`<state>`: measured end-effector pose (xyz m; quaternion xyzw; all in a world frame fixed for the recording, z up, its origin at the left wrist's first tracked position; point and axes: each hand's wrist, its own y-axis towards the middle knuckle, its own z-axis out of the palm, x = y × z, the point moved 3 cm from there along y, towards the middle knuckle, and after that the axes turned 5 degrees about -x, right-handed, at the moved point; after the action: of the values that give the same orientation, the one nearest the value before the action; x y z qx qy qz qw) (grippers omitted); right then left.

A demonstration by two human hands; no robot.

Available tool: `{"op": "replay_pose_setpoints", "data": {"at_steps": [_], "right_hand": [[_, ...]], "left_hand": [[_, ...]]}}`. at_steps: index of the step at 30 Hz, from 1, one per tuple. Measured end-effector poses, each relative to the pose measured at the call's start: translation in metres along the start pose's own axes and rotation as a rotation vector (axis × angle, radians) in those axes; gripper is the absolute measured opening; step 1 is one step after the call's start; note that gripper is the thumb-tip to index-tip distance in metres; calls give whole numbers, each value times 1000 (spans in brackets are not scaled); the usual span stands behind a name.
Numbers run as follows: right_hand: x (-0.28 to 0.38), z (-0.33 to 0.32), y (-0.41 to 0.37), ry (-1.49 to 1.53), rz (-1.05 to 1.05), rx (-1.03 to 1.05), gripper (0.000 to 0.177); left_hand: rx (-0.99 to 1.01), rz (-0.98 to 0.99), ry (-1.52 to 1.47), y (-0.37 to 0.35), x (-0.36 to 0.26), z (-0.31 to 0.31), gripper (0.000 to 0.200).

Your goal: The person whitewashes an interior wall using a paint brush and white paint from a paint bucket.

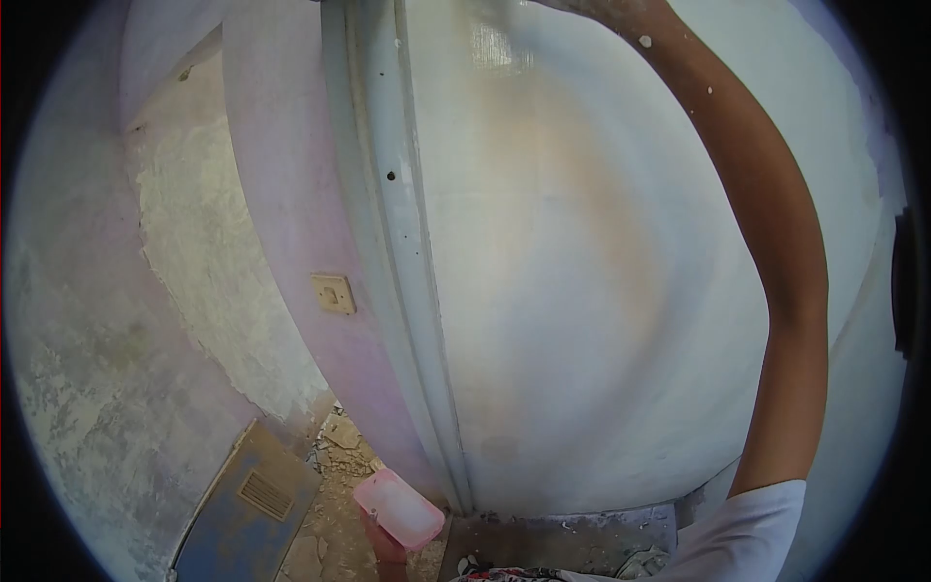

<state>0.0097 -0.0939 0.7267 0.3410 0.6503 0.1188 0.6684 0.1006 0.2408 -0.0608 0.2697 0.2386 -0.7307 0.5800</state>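
Observation:
Low in the view, my left hand (385, 545) grips a pink plastic tub (415, 512) from below. White material, perhaps paste, covers much of its inside. My right arm reaches up along the right side, with white specks on the forearm. Only part of my right hand (611, 10) shows at the top edge, close to the pale wall (582, 320); its fingers and anything in them are out of the picture. A wet-looking patch (499, 47) shines on the wall left of that hand.
A grey-blue frame (393, 218) runs down the wall's left edge. Beside it, a light switch (334, 293) sits on a pink wall strip. Rubble (341, 446) covers the floor near a blue-brown panel with a vent (247, 500). A dark floor slab (562, 541) lies below.

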Motion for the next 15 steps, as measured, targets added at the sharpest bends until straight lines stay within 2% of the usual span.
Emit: {"op": "replay_pose_setpoints", "data": {"at_steps": [2, 3, 4, 5, 6, 7, 8, 9, 10, 11, 13, 15], "right_hand": [[26, 8, -17, -75, -51, -28, 26], [30, 41, -45, 133, 68, 46, 23], [64, 41, -58, -59, 24, 310, 31], [98, 63, -90, -56, -1, 294, 15], [133, 80, -136, 2, -96, 186, 15], [177, 67, -157, 48, -161, 379, 17], [218, 66, -182, 61, -252, 697, 34], [254, 68, -208, 132, -401, 740, 37], [274, 44, -211, 357, -271, 773, 32], [277, 38, -210, 350, -283, 772, 32], [276, 36, -214, 859, 150, 972, 27], [229, 42, -198, 892, 118, 749, 19]], "left_hand": [[11, -5, -6, 0, -1, 0, 65], [12, -6, -21, 3, 4, -7, 64], [12, -5, -37, 5, 6, -11, 63], [10, -5, -43, 5, 6, -14, 63], [-2, 19, -16, 4, 2, -14, 63], [-15, 42, 9, 2, -1, -14, 62], [-15, 46, -4, 2, -5, -14, 62], [-10, 74, 19, 0, -11, -15, 61], [-6, 101, 43, 0, -14, -15, 61], [-8, 104, 30, 2, -15, -18, 61], [-1, 23, -89, 5, -16, -24, 62], [-1, 61, -35, 1, -24, -12, 61]]}}
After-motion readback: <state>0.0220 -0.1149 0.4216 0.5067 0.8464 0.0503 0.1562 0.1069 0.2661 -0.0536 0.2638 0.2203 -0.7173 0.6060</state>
